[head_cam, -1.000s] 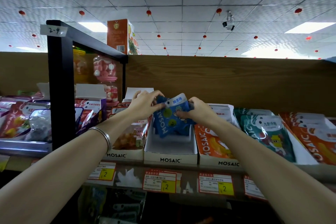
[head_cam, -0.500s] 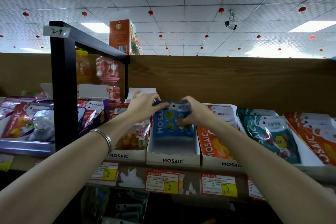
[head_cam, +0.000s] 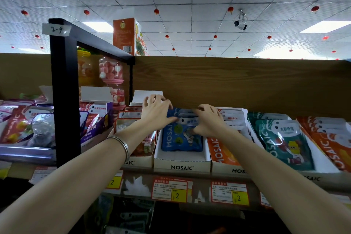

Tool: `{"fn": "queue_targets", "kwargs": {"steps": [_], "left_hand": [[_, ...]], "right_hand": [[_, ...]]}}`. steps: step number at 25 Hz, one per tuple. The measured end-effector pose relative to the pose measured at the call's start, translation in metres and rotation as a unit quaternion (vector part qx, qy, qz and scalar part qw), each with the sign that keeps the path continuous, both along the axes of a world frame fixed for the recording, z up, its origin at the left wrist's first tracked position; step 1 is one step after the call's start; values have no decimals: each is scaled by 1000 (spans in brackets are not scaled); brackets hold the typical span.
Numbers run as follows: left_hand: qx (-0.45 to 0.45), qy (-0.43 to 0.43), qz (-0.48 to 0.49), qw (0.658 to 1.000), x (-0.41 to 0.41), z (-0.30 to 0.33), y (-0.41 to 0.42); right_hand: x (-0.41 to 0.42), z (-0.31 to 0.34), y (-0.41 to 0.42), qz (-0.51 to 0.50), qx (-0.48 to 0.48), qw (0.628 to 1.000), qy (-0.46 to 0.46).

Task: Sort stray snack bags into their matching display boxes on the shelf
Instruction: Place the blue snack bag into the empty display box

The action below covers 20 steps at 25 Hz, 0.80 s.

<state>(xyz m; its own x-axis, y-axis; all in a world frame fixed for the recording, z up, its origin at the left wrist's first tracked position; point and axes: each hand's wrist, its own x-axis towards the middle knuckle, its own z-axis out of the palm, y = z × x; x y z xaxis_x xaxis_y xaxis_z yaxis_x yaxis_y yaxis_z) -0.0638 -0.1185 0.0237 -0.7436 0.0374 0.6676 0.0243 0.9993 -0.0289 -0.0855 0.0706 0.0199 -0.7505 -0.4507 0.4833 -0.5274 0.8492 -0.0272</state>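
The blue bags (head_cam: 181, 137) have been lowered into the white box (head_cam: 182, 165) (matching brand), pinched by both hands (head_cam: 156, 113) (head_cam: 209, 121)

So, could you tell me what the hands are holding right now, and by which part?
Both hands are on the blue snack bags in the middle display box, at the bags' top edges: left hand at the left corner, right hand at the right.

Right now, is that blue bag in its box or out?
In: the blue bag stands inside the white box, behind its front wall.
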Motion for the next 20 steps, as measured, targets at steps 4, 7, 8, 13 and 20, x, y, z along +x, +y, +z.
{"fn": "queue_targets", "kwargs": {"steps": [4,7,8,13,20], "left_hand": [[5,13,-19,1000,1,1,4],[12,9,-31,999,5,0,7],[11,12,-32,999,7,0,8],[-43,58,2,997,29,-4,10],[-61,121,25,990,73,-19,-4]], "right_hand": [[4,1,-1,15,-6,1000,-11],[8,2,-1,23,-20,1000,-6],[9,2,-1,27,-25,999,-4],[24,2,-1,54,-51,997,18],[62,-8,-14,100,-95,982,130]]}}
